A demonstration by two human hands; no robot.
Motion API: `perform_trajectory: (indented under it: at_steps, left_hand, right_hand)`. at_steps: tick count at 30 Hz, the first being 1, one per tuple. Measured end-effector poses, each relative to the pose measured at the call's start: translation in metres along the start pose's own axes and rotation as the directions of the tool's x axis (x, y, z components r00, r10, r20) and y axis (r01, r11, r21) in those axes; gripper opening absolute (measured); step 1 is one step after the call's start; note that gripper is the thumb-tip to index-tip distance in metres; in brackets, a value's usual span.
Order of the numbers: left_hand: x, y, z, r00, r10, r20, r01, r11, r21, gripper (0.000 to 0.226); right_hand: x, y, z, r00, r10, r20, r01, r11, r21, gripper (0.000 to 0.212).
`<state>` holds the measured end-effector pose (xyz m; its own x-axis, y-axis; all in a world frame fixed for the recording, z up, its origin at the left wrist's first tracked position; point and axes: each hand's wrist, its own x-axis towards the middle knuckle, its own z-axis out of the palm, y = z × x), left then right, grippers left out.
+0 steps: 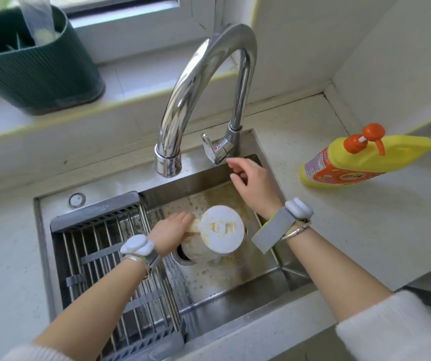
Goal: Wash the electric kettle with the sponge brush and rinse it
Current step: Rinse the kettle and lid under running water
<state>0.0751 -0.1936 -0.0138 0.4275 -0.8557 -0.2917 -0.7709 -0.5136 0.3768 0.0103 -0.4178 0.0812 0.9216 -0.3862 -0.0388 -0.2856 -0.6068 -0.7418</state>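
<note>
The white electric kettle [222, 231] is in the steel sink [235, 282], over the drain, with its round lid on top facing me. My left hand [171, 231] grips the kettle's handle from the left side. My right hand [252, 182] is raised near the faucet lever [213, 149], fingers relaxed and holding nothing; its fingertips are just below the lever, and I cannot tell if they touch it. No water comes out of the faucet spout [168, 162]. No sponge brush shows in view.
A wire dish rack [110, 261] fills the left part of the sink. A yellow detergent bottle with an orange pump [357, 160] lies on the counter at right. A dark green ribbed container [34, 66] stands on the windowsill.
</note>
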Motion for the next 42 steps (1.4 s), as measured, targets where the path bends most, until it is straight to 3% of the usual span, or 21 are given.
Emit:
perform_trajectory:
  at_steps: [3,7,10,14,21,33,38,42]
  left_hand:
    - [-0.018,0.013,-0.01,0.971,-0.235,-0.043,0.215,0.938,-0.271,0.041]
    - [-0.046,0.011,-0.038,0.888,-0.454,-0.069,0.357,0.777,-0.518,0.039]
    - [-0.058,0.011,-0.059,0.86,-0.508,-0.048,0.361,0.671,-0.647,0.032]
    - [-0.057,0.02,-0.074,0.84,-0.538,-0.064,0.306,0.569,-0.764,0.023]
    - [-0.053,0.028,-0.085,0.786,-0.613,-0.082,0.279,0.47,-0.838,0.025]
    - [-0.047,0.044,-0.09,0.818,-0.561,-0.124,0.255,0.548,-0.797,0.027]
    - [-0.04,0.05,-0.091,0.822,-0.564,-0.081,0.246,0.479,-0.843,0.029]
    - [-0.036,0.058,-0.092,0.834,-0.549,-0.062,0.2,0.406,-0.892,0.034]
  right_hand:
    - [0.02,-0.009,-0.001,0.999,-0.05,-0.011,0.05,0.999,-0.015,0.037]
    - [0.047,-0.023,0.005,0.995,-0.063,0.082,0.07,0.994,-0.088,0.04]
    - [0.065,-0.031,0.016,0.986,-0.035,0.164,0.075,0.967,-0.244,0.04]
    - [0.075,-0.036,0.025,0.993,0.011,0.119,0.043,0.898,-0.439,0.029]
    - [0.075,-0.032,0.023,0.991,-0.03,0.133,0.091,0.87,-0.485,0.026]
    - [0.072,-0.036,0.023,0.981,-0.049,0.19,0.139,0.857,-0.496,0.027]
    - [0.066,-0.039,0.013,0.986,0.037,0.162,0.014,0.953,-0.303,0.033]
    - [0.036,-0.042,0.001,0.994,0.111,0.006,-0.11,0.99,-0.091,0.033]
